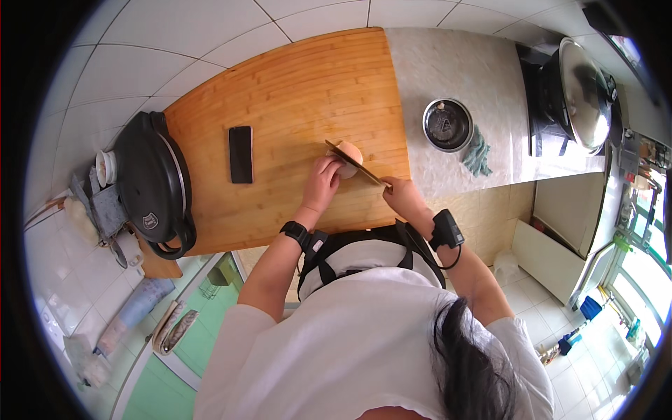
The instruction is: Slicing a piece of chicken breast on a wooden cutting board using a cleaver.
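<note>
A kitchen knife (pixel 356 161), probably a cleaver, stands on edge across a round, pale pinkish piece of food (pixel 351 151) on the wooden board (pixel 294 105). Its handle is in the grip of my right hand (pixel 404 197), near the board's right edge. My left hand (pixel 324 181) steadies the food from the left, its fingertips close beside the blade. The blade hides part of the food, so how deep it has cut cannot be told. Both wrists wear black straps or devices.
Left of my hands lies a dark smartphone (pixel 241 155). A black electric griddle (pixel 152 184) stands at the board's left end. On the grey counter (pixel 457 58) are a round metal bowl (pixel 448 126) and a green cloth (pixel 477 152). Farther right, a lidded wok (pixel 583 94) sits on the stove.
</note>
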A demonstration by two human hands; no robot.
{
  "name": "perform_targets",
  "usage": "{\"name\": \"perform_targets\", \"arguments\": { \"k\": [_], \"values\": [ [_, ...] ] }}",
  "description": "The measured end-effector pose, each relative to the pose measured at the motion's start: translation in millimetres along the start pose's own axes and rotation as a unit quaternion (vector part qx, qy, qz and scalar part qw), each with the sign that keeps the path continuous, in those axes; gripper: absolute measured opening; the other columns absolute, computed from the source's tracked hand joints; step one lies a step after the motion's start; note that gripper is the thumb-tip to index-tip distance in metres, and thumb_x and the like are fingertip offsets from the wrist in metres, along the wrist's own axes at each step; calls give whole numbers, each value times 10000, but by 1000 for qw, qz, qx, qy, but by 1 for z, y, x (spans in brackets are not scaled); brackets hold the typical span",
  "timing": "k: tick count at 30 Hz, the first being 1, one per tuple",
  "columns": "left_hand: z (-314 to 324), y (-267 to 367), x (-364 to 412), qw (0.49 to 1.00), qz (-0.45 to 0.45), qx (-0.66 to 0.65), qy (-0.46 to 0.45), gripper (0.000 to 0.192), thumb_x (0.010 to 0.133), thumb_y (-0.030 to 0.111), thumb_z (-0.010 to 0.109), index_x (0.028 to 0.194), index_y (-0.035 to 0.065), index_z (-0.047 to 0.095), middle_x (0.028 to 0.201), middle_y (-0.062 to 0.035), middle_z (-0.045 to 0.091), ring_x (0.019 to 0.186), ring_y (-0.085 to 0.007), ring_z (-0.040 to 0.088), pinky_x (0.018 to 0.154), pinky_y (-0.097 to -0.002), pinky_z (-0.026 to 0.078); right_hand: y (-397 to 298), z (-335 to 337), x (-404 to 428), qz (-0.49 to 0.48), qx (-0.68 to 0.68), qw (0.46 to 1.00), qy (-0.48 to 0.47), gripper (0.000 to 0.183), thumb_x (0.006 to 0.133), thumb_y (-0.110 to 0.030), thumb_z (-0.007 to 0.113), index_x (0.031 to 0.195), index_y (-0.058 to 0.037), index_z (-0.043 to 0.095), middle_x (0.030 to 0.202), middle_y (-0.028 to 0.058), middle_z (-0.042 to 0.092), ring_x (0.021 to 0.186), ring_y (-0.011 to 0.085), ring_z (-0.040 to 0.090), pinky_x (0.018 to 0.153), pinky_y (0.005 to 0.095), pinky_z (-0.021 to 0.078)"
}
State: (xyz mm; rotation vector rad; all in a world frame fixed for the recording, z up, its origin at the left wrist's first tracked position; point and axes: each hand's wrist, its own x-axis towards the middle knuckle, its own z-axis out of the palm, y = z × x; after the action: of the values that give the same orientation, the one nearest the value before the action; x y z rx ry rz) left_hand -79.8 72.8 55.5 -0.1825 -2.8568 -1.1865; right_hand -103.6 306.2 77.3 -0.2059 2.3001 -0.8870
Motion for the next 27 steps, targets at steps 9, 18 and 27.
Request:
{"name": "perform_targets", "arguments": {
  "k": [9, 18, 27],
  "values": [
    [-5, -2, -4, 999, 6, 34, -22, 303, 719, -39, 649, 1000, 73, 634, 1081, -103, 583, 1021, -319, 548, 879, -395, 473, -30, -36, -25, 83, 35, 996, 5, 342, 828, -149, 548, 1148, -60, 632, 848, 237, 657, 828, 391, 642, 749, 442, 525],
    [2, -10, -11, 999, -34, 8, -20, 268, 737, -4, 644, 1002, 32, 632, 1059, -130, 597, 1011, -343, 545, 853, -412, 488, -42, -33, -51, 35, -20, 999, -35, 232, 822, -137, 542, 1029, -64, 617, 786, 222, 648, 765, 407, 630, 711, 489, 508],
    [3, -8, -11, 999, -40, 12, -6, 248, 748, -11, 635, 993, 30, 641, 1043, -141, 606, 1002, -352, 555, 852, -415, 489, -51, -38, -46, 42, -65, 995, -57, 222, 840, -152, 530, 1028, -57, 599, 781, 223, 649, 764, 408, 636, 709, 494, 509]
  ]
}}
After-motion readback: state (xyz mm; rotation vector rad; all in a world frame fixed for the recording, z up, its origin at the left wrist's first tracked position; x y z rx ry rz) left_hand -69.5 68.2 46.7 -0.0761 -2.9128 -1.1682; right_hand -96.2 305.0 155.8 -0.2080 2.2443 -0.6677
